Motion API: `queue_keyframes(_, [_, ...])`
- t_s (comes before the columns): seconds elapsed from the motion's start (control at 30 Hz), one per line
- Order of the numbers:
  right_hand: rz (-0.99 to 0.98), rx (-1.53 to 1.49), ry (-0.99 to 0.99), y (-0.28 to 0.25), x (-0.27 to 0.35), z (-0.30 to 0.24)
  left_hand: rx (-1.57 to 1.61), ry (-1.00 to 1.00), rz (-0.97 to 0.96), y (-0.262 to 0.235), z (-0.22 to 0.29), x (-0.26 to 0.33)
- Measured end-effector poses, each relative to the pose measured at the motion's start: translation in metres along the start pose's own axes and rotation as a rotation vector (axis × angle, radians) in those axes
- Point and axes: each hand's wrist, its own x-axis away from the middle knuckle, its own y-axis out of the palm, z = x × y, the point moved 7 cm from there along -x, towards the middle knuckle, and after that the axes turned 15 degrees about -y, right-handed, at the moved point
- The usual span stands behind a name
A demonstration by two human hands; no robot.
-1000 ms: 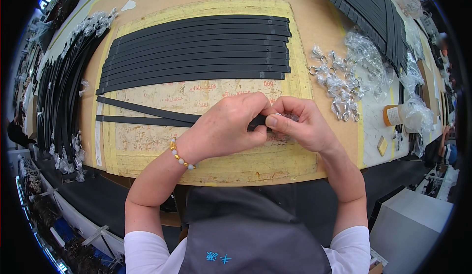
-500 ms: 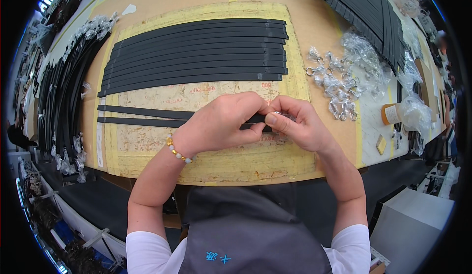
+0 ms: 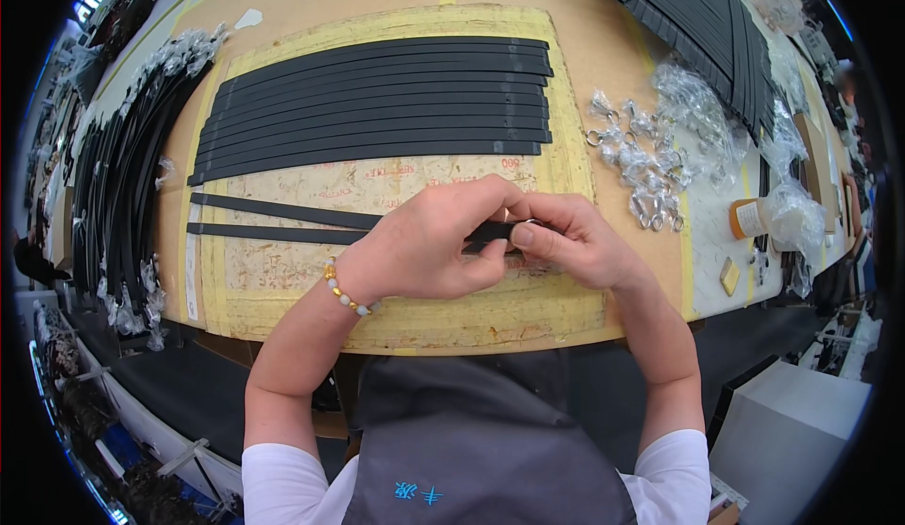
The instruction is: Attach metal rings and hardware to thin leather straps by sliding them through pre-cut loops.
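Two narrow black straps (image 3: 283, 234) lie side by side on the yellow-edged board and run under my left hand (image 3: 443, 237). That hand is closed, its thumb and fingers gripping the end part of the upper black strap (image 3: 292, 210). Against it, my right hand (image 3: 570, 237) pinches the same strap's end between thumb and forefinger. A small shiny metal bit shows at the pinch, mostly covered by my fingers. Beyond my hands, several more black straps (image 3: 377, 101) lie in a flat row, with bits of clear tape near their right ends.
Metal rings in clear wrap (image 3: 650, 172) and crumpled plastic (image 3: 702, 120) lie to the right. An orange-brown bottle (image 3: 749, 218) and a small yellow block (image 3: 730, 277) are near the right edge. Bundled straps (image 3: 118, 176) hang at left; more straps (image 3: 698, 30) are piled far right.
The gripped strap's left end has shifted slightly up and right, widening its angle to the lower strap. My hands stay together with small finger movements.
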Motion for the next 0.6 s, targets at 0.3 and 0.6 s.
queue_keyframes(0.3, [0.020,0.024,-0.111,0.010,0.000,0.008,0.098,-0.177,-0.112,0.006,-0.012,0.002])
queue_keyframes(0.6, [0.018,0.279,-0.037,-0.009,0.003,0.004,0.090,-0.210,-0.153,0.001,-0.020,-0.005])
